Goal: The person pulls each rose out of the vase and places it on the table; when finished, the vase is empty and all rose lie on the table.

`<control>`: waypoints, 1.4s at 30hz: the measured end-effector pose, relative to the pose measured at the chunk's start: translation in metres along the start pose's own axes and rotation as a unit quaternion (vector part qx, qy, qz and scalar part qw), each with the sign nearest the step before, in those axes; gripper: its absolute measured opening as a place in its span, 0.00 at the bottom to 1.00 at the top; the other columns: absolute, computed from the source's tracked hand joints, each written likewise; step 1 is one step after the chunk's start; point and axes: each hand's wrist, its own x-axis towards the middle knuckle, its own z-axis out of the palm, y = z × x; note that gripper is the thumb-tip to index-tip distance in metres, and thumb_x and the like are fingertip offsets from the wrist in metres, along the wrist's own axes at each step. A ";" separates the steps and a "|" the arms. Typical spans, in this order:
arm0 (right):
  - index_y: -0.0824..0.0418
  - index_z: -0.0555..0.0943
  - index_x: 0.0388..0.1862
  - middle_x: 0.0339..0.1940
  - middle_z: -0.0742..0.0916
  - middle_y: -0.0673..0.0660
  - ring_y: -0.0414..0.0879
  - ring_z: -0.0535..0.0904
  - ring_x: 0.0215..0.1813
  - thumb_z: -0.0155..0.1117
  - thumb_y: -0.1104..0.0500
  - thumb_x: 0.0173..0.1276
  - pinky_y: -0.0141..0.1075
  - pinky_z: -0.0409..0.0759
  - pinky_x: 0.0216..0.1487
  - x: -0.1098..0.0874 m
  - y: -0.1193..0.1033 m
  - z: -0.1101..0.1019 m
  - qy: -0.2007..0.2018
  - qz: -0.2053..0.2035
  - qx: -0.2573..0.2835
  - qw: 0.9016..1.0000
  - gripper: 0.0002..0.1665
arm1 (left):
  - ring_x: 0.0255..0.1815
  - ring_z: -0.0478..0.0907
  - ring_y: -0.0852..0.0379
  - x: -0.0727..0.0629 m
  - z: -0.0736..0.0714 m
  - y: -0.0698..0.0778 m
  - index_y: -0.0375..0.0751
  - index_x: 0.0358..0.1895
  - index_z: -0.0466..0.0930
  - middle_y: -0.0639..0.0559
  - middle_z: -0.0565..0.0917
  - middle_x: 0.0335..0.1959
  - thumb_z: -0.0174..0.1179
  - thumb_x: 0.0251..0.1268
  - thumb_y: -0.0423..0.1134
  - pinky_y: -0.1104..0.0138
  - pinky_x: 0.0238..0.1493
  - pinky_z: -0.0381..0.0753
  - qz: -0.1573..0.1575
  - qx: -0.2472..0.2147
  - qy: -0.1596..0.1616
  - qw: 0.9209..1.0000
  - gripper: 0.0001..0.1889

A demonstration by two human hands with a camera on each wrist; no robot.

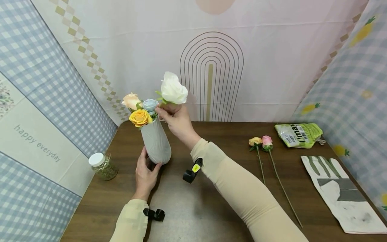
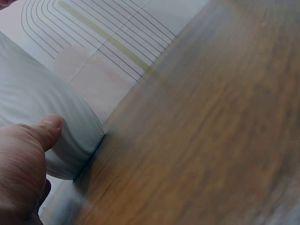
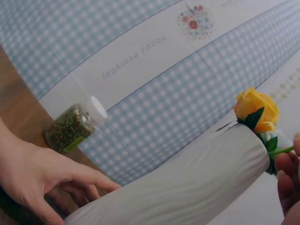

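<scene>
As one grip (image 1: 145, 174) clasps a ribbed vase (image 1: 155, 142), the other (image 1: 180, 123) pinches a white rose (image 1: 173, 89).

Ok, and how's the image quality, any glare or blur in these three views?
Head: pale glare on the table, near side. Left wrist: wood grain soft and smeared, with a hazy sheen at lower right. Right wrist: duller light, but vase ridges fairly clear.

Forward-down head view, close wrist views, vase (image 1: 156, 143) in all.

Pale glare on the tabletop (image 1: 187, 205)
</scene>
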 end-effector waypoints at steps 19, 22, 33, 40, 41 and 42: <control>0.65 0.88 0.39 0.31 0.89 0.54 0.40 0.82 0.33 0.68 0.57 0.64 0.35 0.83 0.35 0.001 0.022 0.000 0.021 0.038 -0.085 0.995 0.12 | 0.61 0.70 0.42 0.000 0.001 -0.001 0.44 0.76 0.52 0.36 0.68 0.64 0.72 0.51 0.29 0.50 0.51 0.79 0.006 -0.001 0.004 1.000 0.50; 0.67 0.87 0.38 0.28 0.87 0.56 0.43 0.82 0.31 0.67 0.59 0.65 0.41 0.84 0.37 0.000 0.022 0.000 0.021 0.038 -0.054 0.998 0.11 | 0.61 0.70 0.42 0.000 0.002 -0.002 0.44 0.76 0.52 0.35 0.68 0.64 0.72 0.50 0.29 0.50 0.52 0.79 0.009 -0.006 0.005 1.000 0.50; 0.72 0.85 0.44 0.36 0.88 0.62 0.51 0.85 0.37 0.65 0.63 0.66 0.39 0.85 0.43 0.004 0.011 -0.007 0.039 0.044 0.049 0.997 0.13 | 0.62 0.69 0.44 0.003 0.002 -0.003 0.45 0.76 0.51 0.38 0.67 0.65 0.71 0.51 0.28 0.51 0.55 0.77 0.009 -0.023 -0.012 1.000 0.50; 0.71 0.85 0.43 0.39 0.88 0.64 0.59 0.83 0.36 0.64 0.64 0.67 0.47 0.83 0.40 0.009 -0.006 -0.018 0.032 -0.019 0.001 0.999 0.12 | 0.60 0.70 0.44 0.003 0.002 -0.004 0.44 0.76 0.53 0.36 0.69 0.63 0.71 0.50 0.26 0.51 0.52 0.78 0.017 -0.028 -0.004 0.999 0.49; 0.71 0.86 0.43 0.39 0.88 0.63 0.61 0.83 0.36 0.64 0.64 0.67 0.46 0.84 0.40 0.008 -0.007 -0.020 0.028 -0.030 -0.001 0.999 0.11 | 0.60 0.70 0.44 0.003 0.002 -0.004 0.44 0.76 0.53 0.36 0.69 0.63 0.72 0.50 0.26 0.51 0.52 0.78 0.018 -0.027 -0.004 0.999 0.50; 0.72 0.86 0.42 0.40 0.88 0.65 0.62 0.83 0.36 0.64 0.65 0.67 0.44 0.84 0.39 0.007 -0.012 -0.021 0.025 -0.040 -0.007 0.999 0.11 | 0.60 0.70 0.44 0.003 0.003 -0.004 0.44 0.76 0.53 0.36 0.69 0.63 0.72 0.50 0.26 0.51 0.52 0.78 0.018 -0.027 -0.004 0.999 0.50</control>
